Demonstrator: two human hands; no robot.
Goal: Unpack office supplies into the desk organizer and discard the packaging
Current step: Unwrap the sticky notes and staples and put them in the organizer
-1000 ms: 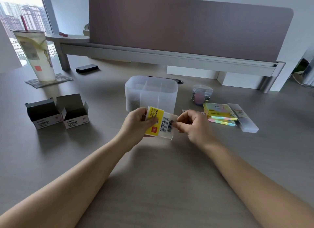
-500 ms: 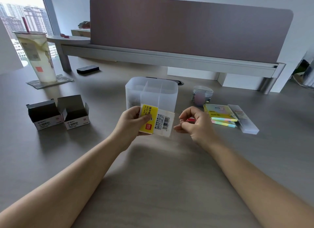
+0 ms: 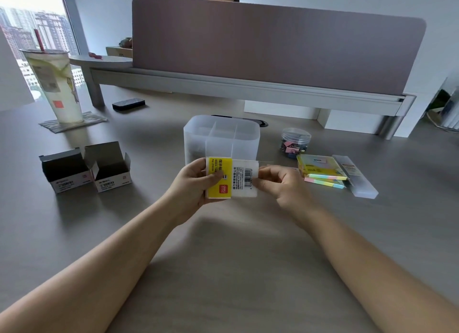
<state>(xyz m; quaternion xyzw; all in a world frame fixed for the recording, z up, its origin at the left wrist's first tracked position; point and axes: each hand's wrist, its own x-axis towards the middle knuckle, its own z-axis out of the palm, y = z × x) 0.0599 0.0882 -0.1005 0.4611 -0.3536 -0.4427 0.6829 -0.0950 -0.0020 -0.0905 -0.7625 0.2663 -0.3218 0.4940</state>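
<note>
**Index tab packet: handling notes**

Grey worktop (image 3: pixel 223 270), organizer (image 3: pixel 221 140) just behind. Left hand (image 3: pixel 191 183) grips the packet (image 3: pixel 231 180) by its yellow end, fingers curled; right hand (image 3: pixel 280 183) pinches the clear edge. Judged light, thin, flexible, slippery film; best taken by the edges.

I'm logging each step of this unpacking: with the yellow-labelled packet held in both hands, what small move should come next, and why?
Probably peel the wrapper open at its right edge. The left hand grips the yellow-labelled packet, the right hand pinches its right edge, and it looks still sealed. The desk organizer stands just behind, ready for the contents.
</note>
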